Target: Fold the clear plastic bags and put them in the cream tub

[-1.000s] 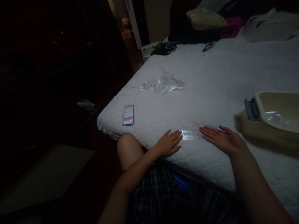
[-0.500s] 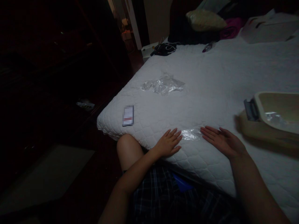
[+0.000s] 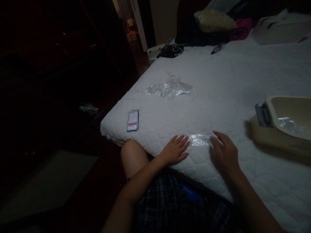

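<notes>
On the white quilted bed (image 3: 206, 110) lies a small flat piece of clear plastic (image 3: 199, 140), apparently a folded bag. My left hand (image 3: 176, 149) rests flat at its left end, fingers spread over the edge. My right hand (image 3: 225, 153) is at the right end, slightly blurred, with thumb and forefinger apart and nothing seen between them. Whether its fingertips touch the plastic I cannot tell. Farther back is a crumpled clear plastic bag (image 3: 170, 89), spread loosely on the bed.
To the right stands a cream plastic bin (image 3: 259, 137) with a grey handle and clear plastic inside. A phone-like object (image 3: 132, 120), blurred out, lies near the bed's left corner. Dark cloth with cords (image 3: 171, 51), a pillow (image 3: 213, 21) and a whitish box (image 3: 279, 30) sit at the back.
My right hand has turned from flat, palm partly up, to a curled pose with thumb and forefinger apart, and shifted slightly left. My left hand stays in place.
</notes>
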Motion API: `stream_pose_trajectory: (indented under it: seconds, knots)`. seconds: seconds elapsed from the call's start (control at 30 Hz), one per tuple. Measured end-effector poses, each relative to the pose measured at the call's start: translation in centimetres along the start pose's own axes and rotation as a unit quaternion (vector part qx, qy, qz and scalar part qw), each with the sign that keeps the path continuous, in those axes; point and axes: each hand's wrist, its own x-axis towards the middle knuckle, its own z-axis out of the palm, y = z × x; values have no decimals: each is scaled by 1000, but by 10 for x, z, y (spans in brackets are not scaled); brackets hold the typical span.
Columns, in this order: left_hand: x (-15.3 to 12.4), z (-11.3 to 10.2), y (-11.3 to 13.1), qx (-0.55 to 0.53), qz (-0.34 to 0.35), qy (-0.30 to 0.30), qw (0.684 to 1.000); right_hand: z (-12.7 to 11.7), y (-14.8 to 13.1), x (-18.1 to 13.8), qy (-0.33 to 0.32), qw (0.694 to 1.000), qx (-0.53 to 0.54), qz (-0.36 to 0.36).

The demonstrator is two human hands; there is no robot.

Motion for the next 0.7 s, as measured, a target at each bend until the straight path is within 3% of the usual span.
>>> stream_pose_trajectory:
  seconds: [0.07,0.13,0.27,0.37,0.47,0.57,0.7]
  knots:
    - [0,0,0,-3,-2,3,1000,7,-7,-6,-87,988,-86,-91]
    - [0,-1,0,-9,-3,11,1000,13,-5,-9,-146,970,-137,-138]
    - [-1,-2,-2,-29,-1,35,999,14,15,-5,-200,964,-129,-122]
    - [-2,-1,-3,-45,0,47,998,3,22,4,-169,985,-17,-43]
    - [-2,1,-3,-41,-6,56,998,-8,16,10,-52,998,32,4]
    - [-2,1,-1,-25,-15,69,997,-14,1,6,1,997,-36,-61]
    - [1,-4,4,8,-19,78,997,-4,-11,-2,-98,968,-119,-199]
